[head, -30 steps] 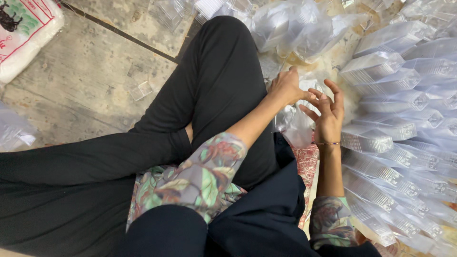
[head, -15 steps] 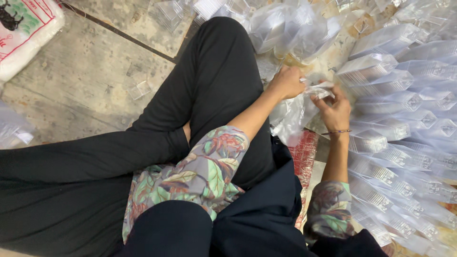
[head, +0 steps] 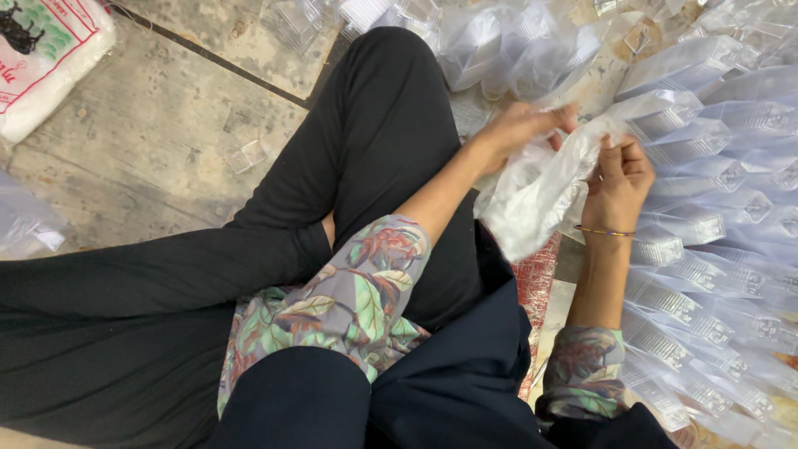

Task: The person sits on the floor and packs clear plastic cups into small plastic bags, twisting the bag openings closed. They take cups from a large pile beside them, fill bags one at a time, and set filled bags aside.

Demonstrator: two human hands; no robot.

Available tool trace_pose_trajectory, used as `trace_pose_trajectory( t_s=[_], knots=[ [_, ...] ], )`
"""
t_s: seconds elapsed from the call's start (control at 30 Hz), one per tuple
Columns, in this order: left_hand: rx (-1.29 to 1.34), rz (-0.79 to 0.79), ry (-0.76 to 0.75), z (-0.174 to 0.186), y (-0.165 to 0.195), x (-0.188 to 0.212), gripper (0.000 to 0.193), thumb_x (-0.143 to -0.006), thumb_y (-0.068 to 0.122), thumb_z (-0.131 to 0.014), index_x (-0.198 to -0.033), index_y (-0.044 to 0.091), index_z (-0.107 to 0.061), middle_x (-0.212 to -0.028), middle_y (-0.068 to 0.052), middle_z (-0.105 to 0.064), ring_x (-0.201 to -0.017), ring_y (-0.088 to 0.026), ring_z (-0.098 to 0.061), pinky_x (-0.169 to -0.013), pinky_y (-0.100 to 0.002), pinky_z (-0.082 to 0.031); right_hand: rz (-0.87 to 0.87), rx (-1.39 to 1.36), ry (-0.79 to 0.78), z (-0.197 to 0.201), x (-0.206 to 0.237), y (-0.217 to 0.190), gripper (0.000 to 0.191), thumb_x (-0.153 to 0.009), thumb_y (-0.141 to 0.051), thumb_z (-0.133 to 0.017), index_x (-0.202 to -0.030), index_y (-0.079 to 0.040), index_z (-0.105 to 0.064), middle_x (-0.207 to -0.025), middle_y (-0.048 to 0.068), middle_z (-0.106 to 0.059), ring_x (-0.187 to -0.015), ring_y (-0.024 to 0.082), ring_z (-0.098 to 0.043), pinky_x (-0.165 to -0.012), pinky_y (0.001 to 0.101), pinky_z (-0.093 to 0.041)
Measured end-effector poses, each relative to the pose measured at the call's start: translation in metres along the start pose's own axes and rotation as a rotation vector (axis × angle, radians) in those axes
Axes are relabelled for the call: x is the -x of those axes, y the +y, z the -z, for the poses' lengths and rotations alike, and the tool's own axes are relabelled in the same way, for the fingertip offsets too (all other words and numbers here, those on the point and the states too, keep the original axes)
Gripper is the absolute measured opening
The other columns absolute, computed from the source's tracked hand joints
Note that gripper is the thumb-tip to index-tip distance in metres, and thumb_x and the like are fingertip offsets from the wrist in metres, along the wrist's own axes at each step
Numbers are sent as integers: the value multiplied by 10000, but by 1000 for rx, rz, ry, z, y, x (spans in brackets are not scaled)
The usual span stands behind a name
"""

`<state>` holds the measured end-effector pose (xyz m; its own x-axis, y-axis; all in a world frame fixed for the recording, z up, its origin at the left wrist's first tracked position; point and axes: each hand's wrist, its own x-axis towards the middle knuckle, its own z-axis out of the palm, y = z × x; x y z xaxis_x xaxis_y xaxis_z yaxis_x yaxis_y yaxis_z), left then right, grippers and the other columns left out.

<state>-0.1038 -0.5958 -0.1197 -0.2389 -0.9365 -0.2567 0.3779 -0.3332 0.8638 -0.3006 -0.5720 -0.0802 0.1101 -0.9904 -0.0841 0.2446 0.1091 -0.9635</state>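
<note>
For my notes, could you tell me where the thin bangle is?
In the head view, the bangle circles the right hand's wrist, right of the clear bag.

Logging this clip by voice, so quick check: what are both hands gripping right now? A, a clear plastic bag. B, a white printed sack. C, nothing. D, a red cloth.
A: the left hand and right hand both pinch a crumpled clear plastic bag between them.
</note>
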Motion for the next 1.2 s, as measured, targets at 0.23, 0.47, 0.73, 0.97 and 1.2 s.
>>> trace_pose_trajectory(
  t_s=[0.23, 0.47, 0.73, 0.97, 1.2],
  knots=[
    [-43, -286, -39, -9, -8, 5, 427, -805, 334, -865, -1067, 21, -739, -946, -44, -740, -835, -99, -685, -700, -257, -562, 239, 671, 272, -24, 3, 31, 172, -1049, -200, -705, -1002, -36, -720, -816, -22, -665, -722, 78, -568, -647, 276, -482],
    [84, -395, 101, 2, -14, 1, 241, -954, 230, -773, -979, -2, -713, -1000, -68, -733, -934, -96, -642, -838, -259, -538, 380, 659, 385, -51, 19, 11, 288, -1063, -254, -712, -977, 19, -694, -835, -1, -650, -784, 105, -546, -702, 298, -471],
    [179, -347, 109, 1, 8, 19, 262, -853, 105, -575, -1069, 0, -679, -987, -73, -693, -830, -151, -578, -716, -298, -506, 295, 264, 280, -61, 13, -9, 197, -1094, -156, -656, -1020, 24, -630, -921, 1, -617, -806, 69, -512, -737, 223, -443],
    [42, -204, -154, -10, 23, 27, 414, -834, 188, -607, -1202, 34, -720, -1055, -28, -703, -960, -134, -642, -761, -286, -529, 340, 280, 255, -92, 29, -22, 395, -1141, -271, -574, -862, 8, -586, -766, -7, -577, -702, 67, -505, -618, 265, -437],
    [-79, -349, -134, -9, 10, 22, 293, -977, 287, -770, -1077, 17, -715, -988, -13, -652, -958, -100, -585, -859, -282, -501, 328, 595, 335, -89, 31, -15, 526, -1138, -429, -579, -903, 26, -699, -722, -49, -555, -695, 45, -438, -583, 269, -362]
  ],
)
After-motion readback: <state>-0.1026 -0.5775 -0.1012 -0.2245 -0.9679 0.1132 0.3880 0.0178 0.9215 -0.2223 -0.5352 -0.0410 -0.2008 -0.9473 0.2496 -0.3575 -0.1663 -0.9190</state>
